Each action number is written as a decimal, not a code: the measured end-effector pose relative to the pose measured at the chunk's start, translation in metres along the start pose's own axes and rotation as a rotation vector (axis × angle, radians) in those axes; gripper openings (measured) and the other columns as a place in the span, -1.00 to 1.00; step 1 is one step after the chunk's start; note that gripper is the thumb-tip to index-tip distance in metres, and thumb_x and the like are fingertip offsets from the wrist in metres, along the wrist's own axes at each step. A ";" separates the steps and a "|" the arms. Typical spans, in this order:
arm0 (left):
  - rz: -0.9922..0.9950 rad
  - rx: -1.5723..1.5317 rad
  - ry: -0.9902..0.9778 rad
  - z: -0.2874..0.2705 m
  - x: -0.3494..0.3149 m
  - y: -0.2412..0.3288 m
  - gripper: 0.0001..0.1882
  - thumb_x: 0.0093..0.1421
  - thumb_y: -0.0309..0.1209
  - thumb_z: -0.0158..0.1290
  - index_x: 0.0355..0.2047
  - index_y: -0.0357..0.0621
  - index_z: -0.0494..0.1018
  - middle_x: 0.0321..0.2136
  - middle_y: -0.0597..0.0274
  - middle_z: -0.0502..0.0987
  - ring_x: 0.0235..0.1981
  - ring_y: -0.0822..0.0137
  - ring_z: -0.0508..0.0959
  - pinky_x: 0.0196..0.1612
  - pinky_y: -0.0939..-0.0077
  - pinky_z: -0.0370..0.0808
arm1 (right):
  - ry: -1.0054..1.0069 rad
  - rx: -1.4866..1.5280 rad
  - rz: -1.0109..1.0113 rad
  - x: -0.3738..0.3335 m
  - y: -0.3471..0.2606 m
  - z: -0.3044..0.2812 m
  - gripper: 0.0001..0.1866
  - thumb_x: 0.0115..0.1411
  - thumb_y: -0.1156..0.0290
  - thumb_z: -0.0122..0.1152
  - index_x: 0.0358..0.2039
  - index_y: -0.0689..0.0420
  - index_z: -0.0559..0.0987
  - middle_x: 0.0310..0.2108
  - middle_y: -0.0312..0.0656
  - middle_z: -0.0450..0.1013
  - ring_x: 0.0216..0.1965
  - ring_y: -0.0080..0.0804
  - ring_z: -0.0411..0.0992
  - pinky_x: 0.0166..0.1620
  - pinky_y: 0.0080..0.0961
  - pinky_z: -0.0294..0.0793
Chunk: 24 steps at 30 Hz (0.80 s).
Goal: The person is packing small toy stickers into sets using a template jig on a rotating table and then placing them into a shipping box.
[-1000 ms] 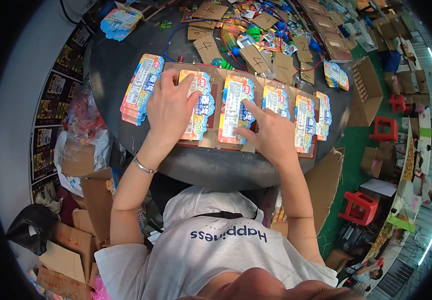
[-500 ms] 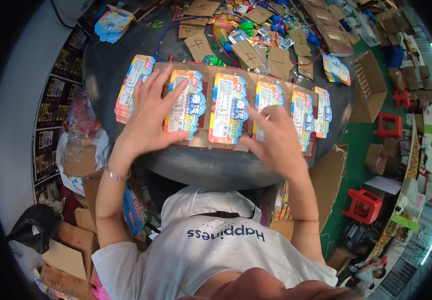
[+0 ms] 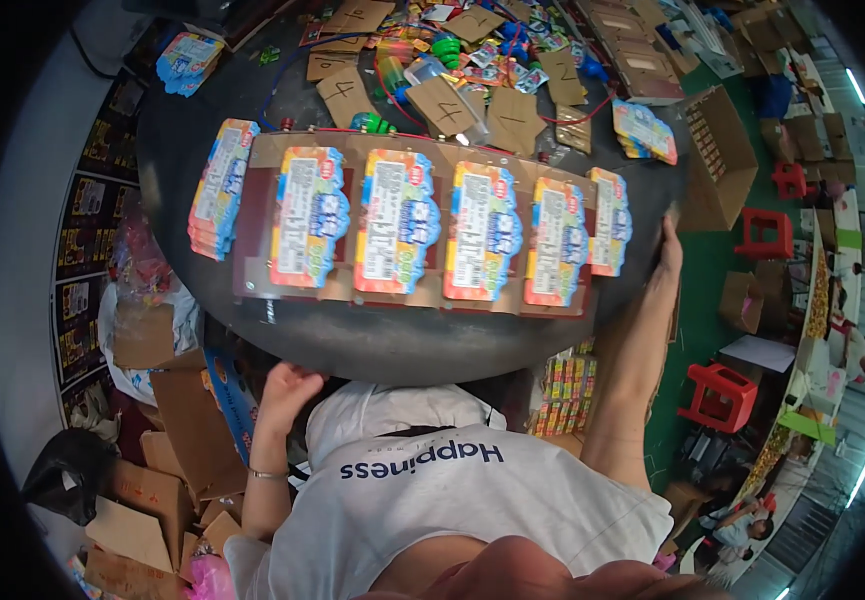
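Note:
Several colourful printed cards (image 3: 398,225) with wavy blue edges lie in a row on a brownish-red flat tray (image 3: 254,278). At its left end sits a stack of the same cards (image 3: 218,190), and another card (image 3: 608,222) lies at its right end. My left hand (image 3: 294,388) is down by the near left table edge, away from the cards, its fingers curled; what they hold, if anything, is hidden. Beyond the right rim of the dark round table (image 3: 392,345), my right hand (image 3: 666,262) reaches out with fingers stretched, partly hidden by the rim.
Cut cardboard pieces (image 3: 442,105), green spring-like parts (image 3: 445,50) and thin hoses crowd the table's far side. More card stacks lie at far left (image 3: 188,62) and far right (image 3: 644,132). An open carton (image 3: 720,155) and red stools (image 3: 720,395) stand to the right.
Both hands have left the cards: the left went down to the near table edge, the right out past the right rim. The view has shifted slightly.

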<state>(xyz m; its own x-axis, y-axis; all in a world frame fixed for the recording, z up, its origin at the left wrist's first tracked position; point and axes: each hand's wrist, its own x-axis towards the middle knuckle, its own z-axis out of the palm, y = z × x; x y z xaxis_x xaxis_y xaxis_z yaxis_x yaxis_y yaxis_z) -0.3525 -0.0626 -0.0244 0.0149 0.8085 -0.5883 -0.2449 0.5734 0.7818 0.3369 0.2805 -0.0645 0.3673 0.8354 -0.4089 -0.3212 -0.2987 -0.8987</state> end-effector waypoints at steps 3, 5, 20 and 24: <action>0.132 -0.381 0.283 -0.009 0.016 0.002 -0.66 0.22 -0.38 0.14 -0.02 -0.24 0.45 -0.05 0.21 0.56 -0.06 0.37 0.55 0.04 0.42 0.48 | 0.041 0.095 -0.007 -0.057 0.038 0.002 -0.49 0.28 0.12 0.23 0.07 0.26 0.52 -0.04 -0.15 0.54 -0.05 -0.27 0.50 0.06 -0.40 0.45; 0.226 -0.597 0.428 0.006 0.019 0.036 -0.60 0.29 -0.23 0.08 0.05 -0.20 0.43 -0.01 0.22 0.54 0.05 0.31 0.50 0.16 0.31 0.41 | 0.085 0.227 -0.013 -0.142 0.059 0.033 -0.49 0.30 0.12 0.19 0.12 0.23 0.47 0.01 -0.14 0.50 0.00 -0.26 0.46 0.07 -0.29 0.46; 0.292 -0.704 0.491 0.015 0.064 0.086 -0.45 0.40 0.02 -0.12 0.20 -0.10 0.34 0.17 0.18 0.43 0.18 0.17 0.42 0.25 0.15 0.35 | 0.061 0.560 0.111 -0.248 0.026 0.045 -0.52 0.28 0.08 0.08 0.05 0.17 0.49 -0.05 -0.09 0.52 -0.02 -0.17 0.48 0.12 -0.18 0.45; 0.341 -0.198 0.541 -0.188 0.118 0.121 -0.42 0.39 0.00 -0.16 0.24 -0.14 0.31 0.20 0.13 0.38 0.20 0.15 0.37 0.26 0.22 0.31 | 0.361 0.098 -0.033 -0.249 0.059 0.050 -0.53 0.29 0.14 0.17 0.09 0.18 0.45 -0.03 -0.09 0.49 -0.02 -0.28 0.46 0.06 -0.27 0.46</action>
<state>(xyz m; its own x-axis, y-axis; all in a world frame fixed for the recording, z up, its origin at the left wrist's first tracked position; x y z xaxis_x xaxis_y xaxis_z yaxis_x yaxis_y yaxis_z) -0.5626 0.0777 -0.0380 -0.5700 0.7304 -0.3763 -0.3240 0.2211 0.9198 0.1832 0.0785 -0.0076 0.6570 0.6223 -0.4257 -0.3798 -0.2146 -0.8998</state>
